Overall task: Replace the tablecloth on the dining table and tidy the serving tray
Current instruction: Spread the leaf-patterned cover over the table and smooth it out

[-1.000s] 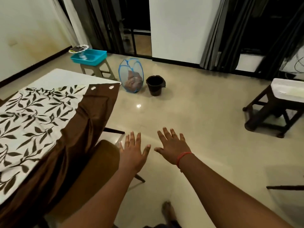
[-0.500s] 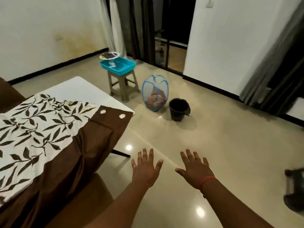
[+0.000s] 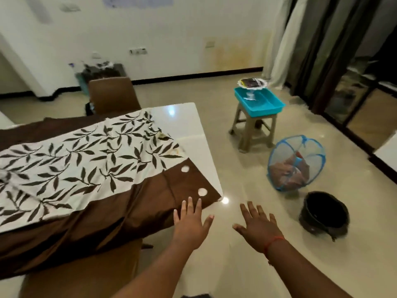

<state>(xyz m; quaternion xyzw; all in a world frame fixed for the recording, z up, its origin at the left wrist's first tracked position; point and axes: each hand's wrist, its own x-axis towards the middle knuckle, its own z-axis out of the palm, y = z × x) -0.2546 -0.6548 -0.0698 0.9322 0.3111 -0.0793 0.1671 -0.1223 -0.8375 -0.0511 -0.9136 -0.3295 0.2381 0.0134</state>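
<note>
The brown cloth with its white leaf-print panel [image 3: 81, 175] lies askew over the glossy white dining table [image 3: 189, 130], its corner just ahead of the left hand [image 3: 191, 224], fingers spread, holding nothing; the right hand [image 3: 257, 224] beside it is likewise flat and empty; a careless tug could probably slide the cloth off onto the brown chair [image 3: 86, 274] below the left hand.

Two hands, the left hand [image 3: 190, 222] and right hand [image 3: 256, 225], reach forward with fingers spread beside a white tabletop [image 3: 189, 127] half covered by a brown, leaf-patterned tablecloth [image 3: 86, 168]. A blue tray [image 3: 261, 104] sits on a stool [image 3: 251, 127] near a mesh basket [image 3: 295, 163] and black bucket [image 3: 324, 214].
</note>
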